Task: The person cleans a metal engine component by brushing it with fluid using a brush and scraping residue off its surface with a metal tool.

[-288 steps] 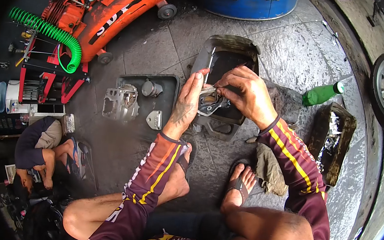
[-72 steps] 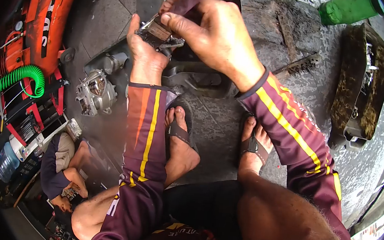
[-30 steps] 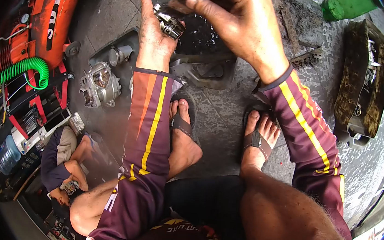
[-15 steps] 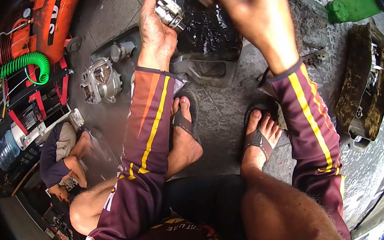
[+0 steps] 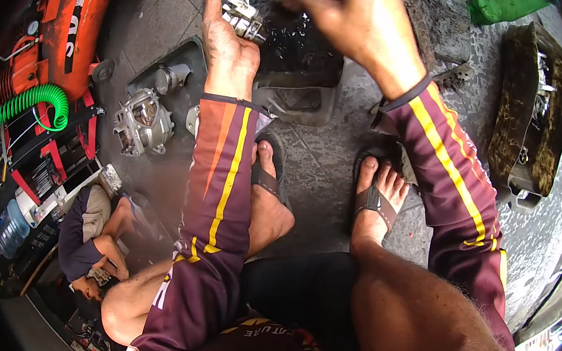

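My left hand (image 5: 232, 52) is curled around a shiny silver metal engine part (image 5: 242, 17), with the thumb pointing up beside it. My right hand (image 5: 357, 20) is closed on a brush (image 5: 285, 1), which is smeared by motion close to the metal part. Its bristles show more plainly in the earlier picture. Under both hands is a dark pan (image 5: 305, 103) holding black, wet-looking liquid.
Left of the pan are a grey tray (image 5: 195, 49) with a metal cylinder in it and an engine casing (image 5: 144, 122). An orange machine (image 5: 75, 27) and green coiled hose (image 5: 30, 107) stand farther left, near a crouching person (image 5: 89, 238). A dirty trough (image 5: 534, 112) lies right.
The brush and my right hand have shifted slightly left, nearer the metal part. The left hand keeps its hold, with the part turned a little. The whole view has moved slightly.
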Demonstrator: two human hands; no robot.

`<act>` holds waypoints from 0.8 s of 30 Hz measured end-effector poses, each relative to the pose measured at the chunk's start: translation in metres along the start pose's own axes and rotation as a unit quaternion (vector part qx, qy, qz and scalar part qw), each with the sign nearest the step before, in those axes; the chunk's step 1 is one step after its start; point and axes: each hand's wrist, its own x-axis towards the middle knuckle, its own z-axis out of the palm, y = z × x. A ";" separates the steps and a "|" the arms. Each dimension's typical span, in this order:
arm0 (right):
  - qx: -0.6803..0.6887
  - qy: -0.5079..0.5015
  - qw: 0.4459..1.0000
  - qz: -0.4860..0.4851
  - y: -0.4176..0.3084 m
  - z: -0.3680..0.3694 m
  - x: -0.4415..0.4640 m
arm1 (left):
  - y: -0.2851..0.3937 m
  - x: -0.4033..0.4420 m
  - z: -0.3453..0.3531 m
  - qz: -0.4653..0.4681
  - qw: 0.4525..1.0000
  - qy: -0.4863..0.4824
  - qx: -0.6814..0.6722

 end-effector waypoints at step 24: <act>0.029 0.026 0.999 -0.025 0.007 0.002 -0.006 | 0.013 0.008 -0.018 -0.182 0.966 0.006 -0.185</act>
